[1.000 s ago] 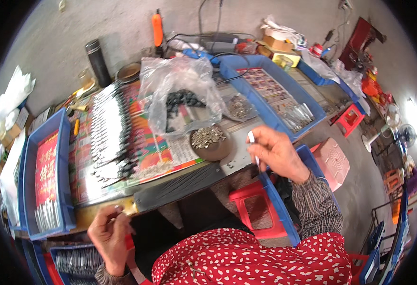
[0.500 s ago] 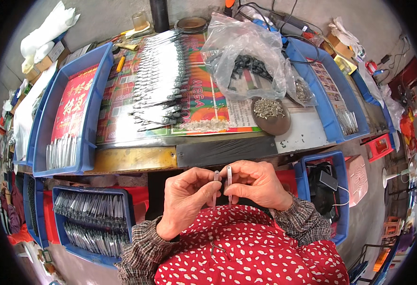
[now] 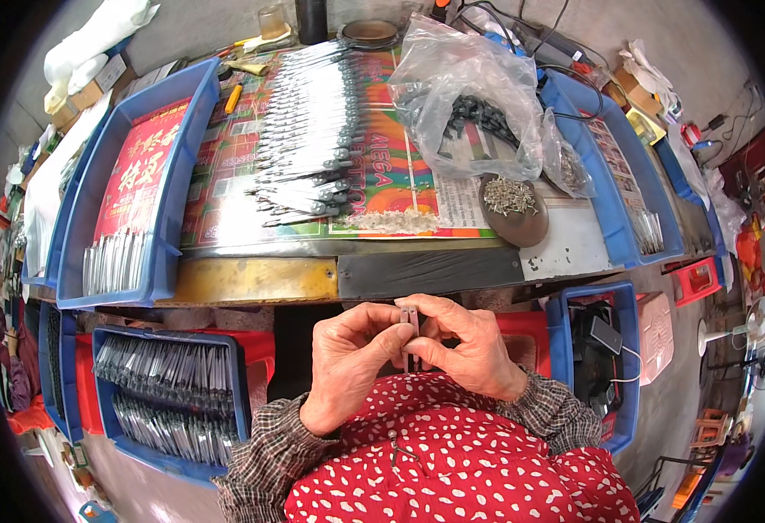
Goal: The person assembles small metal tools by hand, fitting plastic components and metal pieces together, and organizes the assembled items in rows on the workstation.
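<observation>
The left hand (image 3: 352, 359) reaches in from seven o'clock, its thumb and first finger pinching the slim pieces (image 3: 409, 314). They are in the middle, just past the far edge of the red spotted cloth (image 3: 452, 436). It looks like two thin, see-through ones side by side. I would guess they are very light, stiff and a bit slippery, and one might crack if squeezed too hard. A soft pinch on the flat sides seems best. The right hand (image 3: 474, 349) comes from five o'clock, its fingers pinching there too (they cover so much that I can't tell which piece each hand has).

Now the writing. At ten o'clock, a red sheet (image 3: 134, 170) with big pale letters lies in a blue tray (image 3: 176, 192). At twelve o'clock, bright paper (image 3: 391, 161) with large letters covers the worktop (image 3: 574, 231). At one o'clock comes a strip of newspaper (image 3: 465, 209), its print too tiny to read. At two o'clock, a second blue tray (image 3: 605, 211) has a sheet of little printed boxes (image 3: 613, 157), also too small.
</observation>
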`<action>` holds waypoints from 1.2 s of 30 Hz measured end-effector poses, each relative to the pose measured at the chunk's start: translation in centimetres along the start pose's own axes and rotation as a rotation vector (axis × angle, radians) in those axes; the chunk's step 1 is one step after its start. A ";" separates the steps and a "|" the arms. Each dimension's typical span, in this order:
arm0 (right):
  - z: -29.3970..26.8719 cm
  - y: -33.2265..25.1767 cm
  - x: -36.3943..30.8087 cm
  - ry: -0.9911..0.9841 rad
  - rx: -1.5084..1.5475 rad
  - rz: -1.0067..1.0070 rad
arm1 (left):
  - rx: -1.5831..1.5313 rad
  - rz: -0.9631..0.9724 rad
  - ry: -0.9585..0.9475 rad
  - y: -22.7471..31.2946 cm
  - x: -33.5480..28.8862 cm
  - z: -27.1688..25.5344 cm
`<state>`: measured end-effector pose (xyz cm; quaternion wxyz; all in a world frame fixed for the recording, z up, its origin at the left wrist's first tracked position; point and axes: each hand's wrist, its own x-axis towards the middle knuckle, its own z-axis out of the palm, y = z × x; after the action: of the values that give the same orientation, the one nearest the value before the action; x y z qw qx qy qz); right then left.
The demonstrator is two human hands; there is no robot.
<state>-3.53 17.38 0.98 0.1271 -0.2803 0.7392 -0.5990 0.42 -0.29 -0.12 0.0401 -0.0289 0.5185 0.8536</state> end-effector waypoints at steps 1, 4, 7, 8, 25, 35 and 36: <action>0.0 0.1 0.0 -0.012 0.005 0.009 | -0.001 0.010 -0.006 -0.1 0.0 0.0; 0.1 0.2 -0.1 -0.013 0.008 0.003 | -0.006 0.013 0.003 -0.3 -0.1 0.0; 0.3 0.0 0.0 -0.012 0.021 0.020 | -0.018 0.012 0.014 -0.4 -0.1 0.1; 0.4 0.0 0.0 -0.013 0.022 0.022 | -0.024 0.019 0.014 -0.5 -0.1 0.1; -2.0 0.2 1.3 -0.051 -0.104 -0.164 | 0.125 -0.081 -0.145 0.0 0.7 -0.8; -3.7 -0.4 1.2 -0.129 0.087 0.005 | 0.394 0.061 -0.131 0.0 1.1 -0.5; -3.7 -0.3 1.2 -0.120 0.082 -0.002 | 0.396 0.068 -0.143 0.0 1.3 -0.2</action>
<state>-6.37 19.65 2.37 0.1819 -0.3108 0.7050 -0.6110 -0.88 -0.46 -0.33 0.0529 0.0574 0.6727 0.7357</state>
